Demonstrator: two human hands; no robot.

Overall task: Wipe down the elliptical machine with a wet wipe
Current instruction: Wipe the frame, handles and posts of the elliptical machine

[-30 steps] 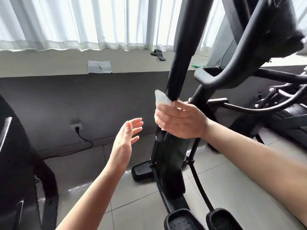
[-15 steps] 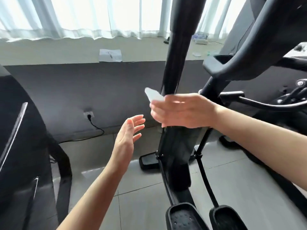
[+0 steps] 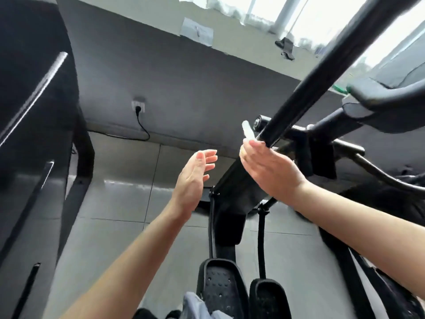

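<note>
The black elliptical machine fills the right half of the view, and its long black upright bar [image 3: 322, 79] runs diagonally from the top right down to the middle. My right hand [image 3: 271, 169] is wrapped around this bar from the front, pressing a white wet wipe [image 3: 248, 132] against it; a corner of the wipe sticks out above my fingers. My left hand [image 3: 195, 178] hovers just left of the bar, palm turned toward it, fingers apart, touching nothing. Two black foot pedals [image 3: 220, 286] lie at the bottom centre.
Another black machine [image 3: 34, 134] stands close on the left. A grey wall carries a socket with a plugged black cable [image 3: 139, 109]. The ledge above holds a paper sheet [image 3: 197, 34] and a small black object [image 3: 286, 46]. Grey floor tiles [image 3: 119, 203] lie between the machines.
The view has tilted and dipped, so the bar now slants across the frame. My right hand with the wipe still grips the bar. My left hand stays open beside it.
</note>
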